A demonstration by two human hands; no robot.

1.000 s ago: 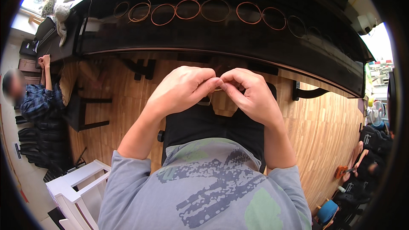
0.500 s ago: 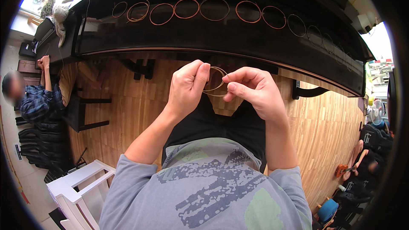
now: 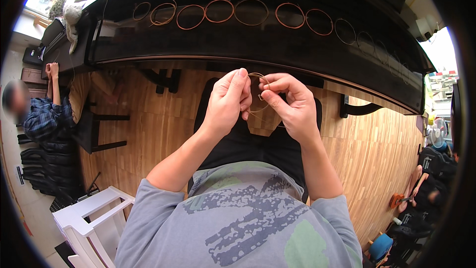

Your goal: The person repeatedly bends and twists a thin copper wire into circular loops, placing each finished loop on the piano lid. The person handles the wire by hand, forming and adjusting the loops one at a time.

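Above my lap, a coiled wire string, thin and brass-coloured, is held between my two hands. My left hand is closed on the coil's left side, thumb pressed against the fingers. At the right side, my right hand pinches the wire between thumb and fingers. A loose stretch of wire hangs below the fingers. Part of the coil is hidden by both hands. Beyond them, several coiled strings, some copper-coloured and some greyish, lie in a row along the black piano lid.
The piano's front edge runs just beyond my hands. At far left a person in a checked shirt sits by a black bench. A white wooden frame stands at lower left. Black cases and a small orange instrument are at right.
My hands have drawn closer together, the left one moving right. My right hand's fingers have shifted along the coil, and the loop between the hands looks narrower.
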